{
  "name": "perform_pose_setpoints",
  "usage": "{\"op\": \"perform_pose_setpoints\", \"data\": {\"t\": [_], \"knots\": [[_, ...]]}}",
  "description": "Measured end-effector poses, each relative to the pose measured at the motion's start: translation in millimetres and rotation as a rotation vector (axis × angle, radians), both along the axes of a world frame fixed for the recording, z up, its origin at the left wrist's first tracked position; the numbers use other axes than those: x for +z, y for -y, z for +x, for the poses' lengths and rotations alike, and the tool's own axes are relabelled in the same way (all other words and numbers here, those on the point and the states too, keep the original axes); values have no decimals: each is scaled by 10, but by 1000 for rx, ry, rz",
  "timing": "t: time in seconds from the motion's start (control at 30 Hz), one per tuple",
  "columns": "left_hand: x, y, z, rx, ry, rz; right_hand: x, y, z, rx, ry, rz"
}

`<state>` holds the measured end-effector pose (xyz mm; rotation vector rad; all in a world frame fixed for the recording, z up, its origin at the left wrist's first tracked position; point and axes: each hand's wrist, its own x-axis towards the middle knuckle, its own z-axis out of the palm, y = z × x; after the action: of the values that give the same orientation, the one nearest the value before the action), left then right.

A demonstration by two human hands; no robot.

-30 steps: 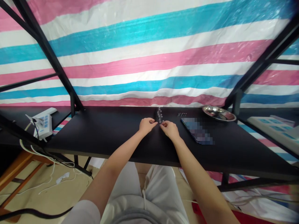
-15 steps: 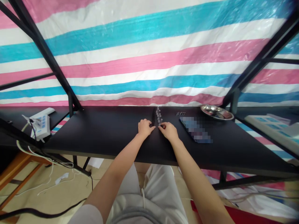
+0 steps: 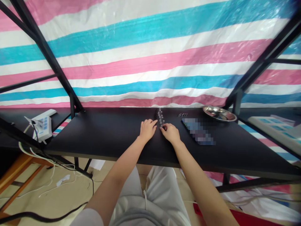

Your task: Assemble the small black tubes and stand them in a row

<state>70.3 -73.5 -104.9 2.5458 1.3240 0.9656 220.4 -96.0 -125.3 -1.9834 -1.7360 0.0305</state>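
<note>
A row of small silver-grey knobbed pieces (image 3: 161,116) runs front to back near the middle of the black table (image 3: 105,135). Close along its left side lies a dark strip (image 3: 156,113), hard to tell from the tabletop. My left hand (image 3: 148,129) rests just left of the row, fingers apart, the index fingertip at the row's side. At the row's near end, my right hand (image 3: 171,133) has thumb and fingers bent together; whatever lies between them is hidden. A small group of loose silver pieces (image 3: 182,115) lies farther right.
Right of my hands lies a phone (image 3: 198,131) with a blurred screen. A round metal dish (image 3: 219,114) sits at the back right. Black frame posts (image 3: 71,97) and a striped sheet (image 3: 150,62) bound the table. A white power strip (image 3: 43,128) is at left.
My left hand's index finger has stretched forward and right, to the row's side. The dark strip appears closer against the row. My right hand has stayed at the near end.
</note>
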Motion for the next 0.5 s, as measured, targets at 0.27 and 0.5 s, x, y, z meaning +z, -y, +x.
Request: {"op": "perform_pose_setpoints", "data": {"t": [0.27, 0.5], "knots": [[-26, -41, 12, 44, 123, -1, -8, -40, -5, 16, 2, 25], [35, -89, 23, 55, 563, -11, 9, -42, -22, 184, -40, 111]]}}
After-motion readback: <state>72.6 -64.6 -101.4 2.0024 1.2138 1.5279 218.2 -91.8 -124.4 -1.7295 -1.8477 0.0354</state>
